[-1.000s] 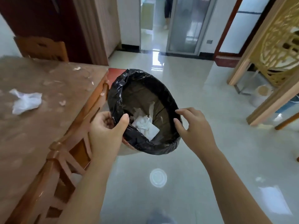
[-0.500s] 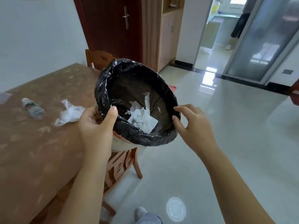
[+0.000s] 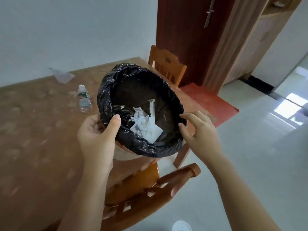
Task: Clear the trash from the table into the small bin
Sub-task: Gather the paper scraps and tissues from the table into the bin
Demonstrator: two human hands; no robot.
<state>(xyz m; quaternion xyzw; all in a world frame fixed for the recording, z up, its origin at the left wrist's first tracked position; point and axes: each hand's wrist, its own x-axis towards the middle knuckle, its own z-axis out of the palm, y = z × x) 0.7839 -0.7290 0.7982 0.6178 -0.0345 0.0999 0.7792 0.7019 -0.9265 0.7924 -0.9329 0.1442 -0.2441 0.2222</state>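
The small bin (image 3: 106, 97), lined with a black bag, is held up over the table's right edge. Crumpled white tissues (image 3: 146, 129) lie inside it. My left hand (image 3: 98, 135) grips its near-left rim, thumb inside the liner. My right hand (image 3: 198, 130) hovers at the right rim with fingers spread, holding nothing. On the brown wooden table (image 3: 33, 139) a clear plastic bottle (image 3: 84, 99) lies just left of the bin, and a crumpled clear plastic bag (image 3: 62, 76) rests near the wall.
One wooden chair (image 3: 150, 190) stands under the bin at the table's near side, another chair (image 3: 166, 67) at the far end. Beyond are a dark red door (image 3: 186, 39), a red mat (image 3: 210, 102) and pale tiled floor (image 3: 258, 164).
The view has swung left across the table. The bin moved with my left hand from over the floor to over the table edge. The white tissue seen on the table earlier is out of sight.
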